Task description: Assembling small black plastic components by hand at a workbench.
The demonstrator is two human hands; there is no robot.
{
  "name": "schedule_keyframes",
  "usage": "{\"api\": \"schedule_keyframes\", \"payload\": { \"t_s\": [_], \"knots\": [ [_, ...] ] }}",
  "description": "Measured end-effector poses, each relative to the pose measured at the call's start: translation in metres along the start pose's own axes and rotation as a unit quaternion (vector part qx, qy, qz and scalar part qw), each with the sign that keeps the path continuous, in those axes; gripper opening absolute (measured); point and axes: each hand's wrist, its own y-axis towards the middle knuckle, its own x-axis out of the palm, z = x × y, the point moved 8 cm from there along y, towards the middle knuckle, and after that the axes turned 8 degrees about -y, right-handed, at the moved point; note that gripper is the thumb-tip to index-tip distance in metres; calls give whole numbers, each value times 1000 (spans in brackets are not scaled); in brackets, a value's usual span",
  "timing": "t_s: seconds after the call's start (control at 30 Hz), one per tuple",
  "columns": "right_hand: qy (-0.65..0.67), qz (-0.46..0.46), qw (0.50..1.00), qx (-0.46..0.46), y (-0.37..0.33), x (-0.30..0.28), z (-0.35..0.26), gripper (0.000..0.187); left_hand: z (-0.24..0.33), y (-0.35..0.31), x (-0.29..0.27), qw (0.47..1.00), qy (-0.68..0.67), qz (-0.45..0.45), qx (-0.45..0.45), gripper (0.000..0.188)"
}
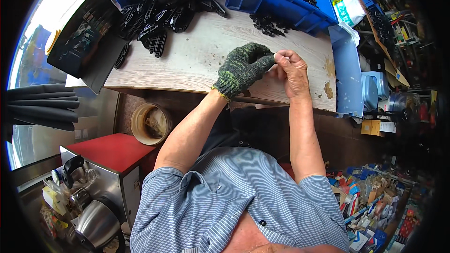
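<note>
My left hand (pixel 241 68) wears a dark green knitted glove, its fingers curled and the thumb and forefinger pointing toward the right. Bare, my right hand (pixel 294 70) meets those gloved fingertips with thumb and forefinger pinched together. Whatever lies between the fingers is too small or too hidden to make out. Both hands are over the front part of the pale wooden table (pixel 197 42). Beyond them lies a small heap of black plastic pieces (pixel 269 24). Long black plastic parts (pixel 157 16) are piled at the far left of the table.
Two blue bins stand along the back; the right bin (pixel 290 7) holds many small black pieces. A dark screen (pixel 84 33) leans at the left. Below the table are a bucket (pixel 151 122) and a red-topped cabinet (pixel 112 152). A pale blue tub (pixel 346 75) adjoins the right edge.
</note>
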Motion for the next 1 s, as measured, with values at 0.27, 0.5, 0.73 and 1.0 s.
{"api": "schedule_keyframes", "payload": {
  "t_s": [0.27,0.5,0.73,1.0],
  "knots": [
    [-20,17,1000,1,-3,5,-6,15,-4,5,-3,995,-71,52,-57,29],
    [-62,-15,994,85,-2,16,-11,38,-6,2,-12,991,-90,98,-32,25],
    [-87,15,996,7,-2,17,-10,42,-4,0,-6,991,-102,67,-48,22],
    [-59,-3,998,-22,-4,4,-8,36,24,5,-26,943,228,87,226,27]
  ]
}}
